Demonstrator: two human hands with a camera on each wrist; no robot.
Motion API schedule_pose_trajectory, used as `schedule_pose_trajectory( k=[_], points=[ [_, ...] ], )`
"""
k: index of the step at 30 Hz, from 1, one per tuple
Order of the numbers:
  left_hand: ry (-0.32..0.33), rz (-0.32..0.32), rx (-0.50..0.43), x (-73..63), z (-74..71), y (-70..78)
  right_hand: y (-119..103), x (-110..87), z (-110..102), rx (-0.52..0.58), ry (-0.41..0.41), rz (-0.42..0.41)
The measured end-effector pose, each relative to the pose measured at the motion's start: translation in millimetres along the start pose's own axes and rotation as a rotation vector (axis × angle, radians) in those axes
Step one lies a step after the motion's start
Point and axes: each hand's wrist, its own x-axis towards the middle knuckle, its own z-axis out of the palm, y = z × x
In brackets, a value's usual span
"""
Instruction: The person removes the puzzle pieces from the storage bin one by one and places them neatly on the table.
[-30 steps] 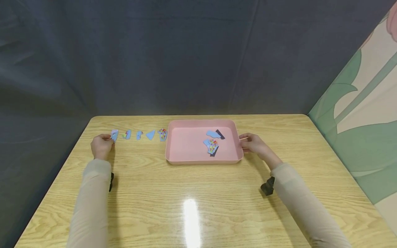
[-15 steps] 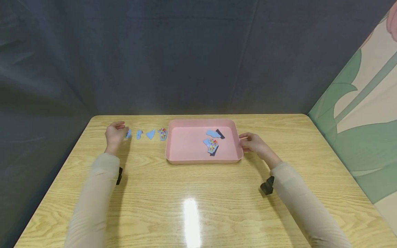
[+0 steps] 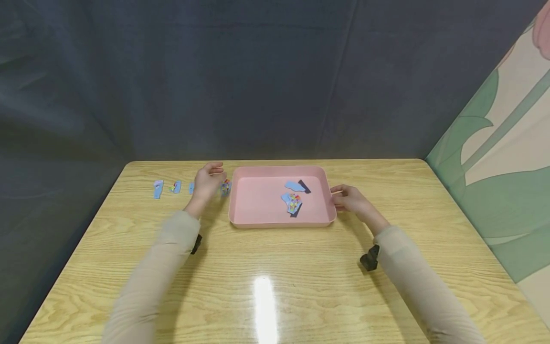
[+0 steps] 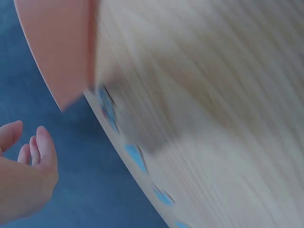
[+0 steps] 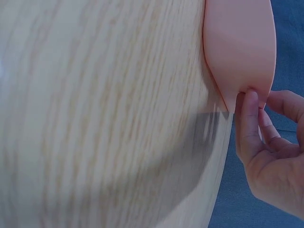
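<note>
Near the wood-grain table's (image 3: 322, 277) back edge, the empty, relaxed left hand (image 3: 207, 185) partly hides a row of flat light-blue pieces (image 3: 177, 186); the right hand (image 3: 353, 199) grips the right wall of a shallow pink rectangular tray (image 3: 258, 196). The left hand has moved right, uncovering the leftmost piece (image 3: 158, 190).

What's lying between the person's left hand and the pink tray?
One blue puzzle piece with a multicoloured pattern lies between the left hand and the pink tray; the head view shows it.
</note>
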Motion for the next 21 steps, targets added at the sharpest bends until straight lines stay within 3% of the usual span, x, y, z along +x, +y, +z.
schedule_pose_trajectory(
  k=[7,11,21],
  points=[
    [-0.095,0.059,-0.046,-7.2,43.2,9.3,1,1.0,-1,-0.010,0.005,0.005],
    [-0.139,0.091,0.005,-12.6,65.0,12.1,3,2.7,-1,-0.016,0.009,0.011],
    [-0.282,0.057,0.086,-24.3,105.5,15.5,3,2.3,0,-0.011,0.010,0.009]
  ],
)
